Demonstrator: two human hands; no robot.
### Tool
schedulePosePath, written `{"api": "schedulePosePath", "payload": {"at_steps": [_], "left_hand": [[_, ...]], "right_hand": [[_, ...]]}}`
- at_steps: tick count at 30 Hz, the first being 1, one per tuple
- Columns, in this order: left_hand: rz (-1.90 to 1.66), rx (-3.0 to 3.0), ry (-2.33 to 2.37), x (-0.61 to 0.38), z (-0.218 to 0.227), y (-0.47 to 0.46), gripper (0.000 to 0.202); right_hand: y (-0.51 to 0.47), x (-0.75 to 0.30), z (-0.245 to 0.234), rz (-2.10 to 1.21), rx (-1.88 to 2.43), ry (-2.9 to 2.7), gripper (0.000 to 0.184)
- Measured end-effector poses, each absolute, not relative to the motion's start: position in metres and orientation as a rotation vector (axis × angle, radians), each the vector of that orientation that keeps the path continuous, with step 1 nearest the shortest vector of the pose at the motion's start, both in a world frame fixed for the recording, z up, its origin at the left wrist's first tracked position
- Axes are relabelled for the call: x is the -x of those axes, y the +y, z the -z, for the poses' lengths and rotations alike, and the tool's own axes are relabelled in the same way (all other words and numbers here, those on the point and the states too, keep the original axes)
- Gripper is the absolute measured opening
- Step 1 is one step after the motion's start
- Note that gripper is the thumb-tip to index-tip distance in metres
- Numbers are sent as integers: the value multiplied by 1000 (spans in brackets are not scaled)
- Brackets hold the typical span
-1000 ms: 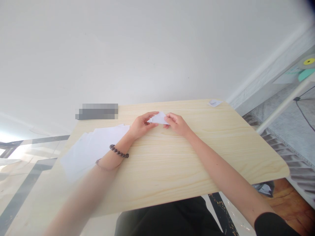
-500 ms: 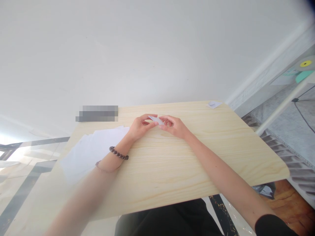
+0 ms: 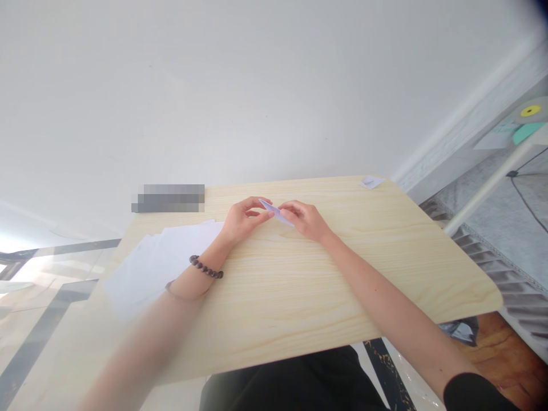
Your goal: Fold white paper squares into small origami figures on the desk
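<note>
A small folded piece of white paper point(image 3: 275, 211) is held just above the far middle of the light wooden table point(image 3: 299, 285). My left hand point(image 3: 242, 220), with a dark bead bracelet at the wrist, pinches its left end. My right hand point(image 3: 306, 220) pinches its right end. The paper shows as a narrow pointed sliver, tilted edge-on to me. Both hands have their fingers closed on it.
Several loose white sheets point(image 3: 162, 260) lie spread on the table's left side under my left forearm. A small crumpled paper scrap point(image 3: 371, 181) sits at the far right corner. A white wall stands behind; a white rail point(image 3: 492, 182) and carpet are to the right.
The folded paper has been folded or turned from a broad flat triangle into a narrow sliver seen edge-on. Both hands stayed in place, fingers working closer together.
</note>
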State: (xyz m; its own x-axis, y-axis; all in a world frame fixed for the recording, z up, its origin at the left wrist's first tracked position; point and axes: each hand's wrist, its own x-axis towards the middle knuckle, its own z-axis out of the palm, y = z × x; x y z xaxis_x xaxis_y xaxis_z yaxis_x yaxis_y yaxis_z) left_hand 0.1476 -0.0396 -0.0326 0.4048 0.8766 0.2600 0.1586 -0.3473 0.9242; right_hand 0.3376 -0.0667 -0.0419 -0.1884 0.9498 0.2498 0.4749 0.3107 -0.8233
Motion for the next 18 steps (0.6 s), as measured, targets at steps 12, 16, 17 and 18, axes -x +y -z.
{"api": "schedulePosePath", "payload": {"at_steps": [12, 16, 17, 18], "left_hand": [[-976, -1773, 879, -146, 39, -38, 39], [-987, -1810, 787, -148, 40, -39, 35], [-992, -1817, 768, -148, 39, -40, 34], [-997, -1818, 753, -149, 39, -40, 33]], "right_hand": [[-67, -331, 44, -327, 1253, -1919, 16], [-68, -329, 46, -249, 1398, -1951, 19], [-68, -329, 46, -222, 1429, -1938, 21], [-68, -329, 47, -204, 1451, -1921, 22]]}}
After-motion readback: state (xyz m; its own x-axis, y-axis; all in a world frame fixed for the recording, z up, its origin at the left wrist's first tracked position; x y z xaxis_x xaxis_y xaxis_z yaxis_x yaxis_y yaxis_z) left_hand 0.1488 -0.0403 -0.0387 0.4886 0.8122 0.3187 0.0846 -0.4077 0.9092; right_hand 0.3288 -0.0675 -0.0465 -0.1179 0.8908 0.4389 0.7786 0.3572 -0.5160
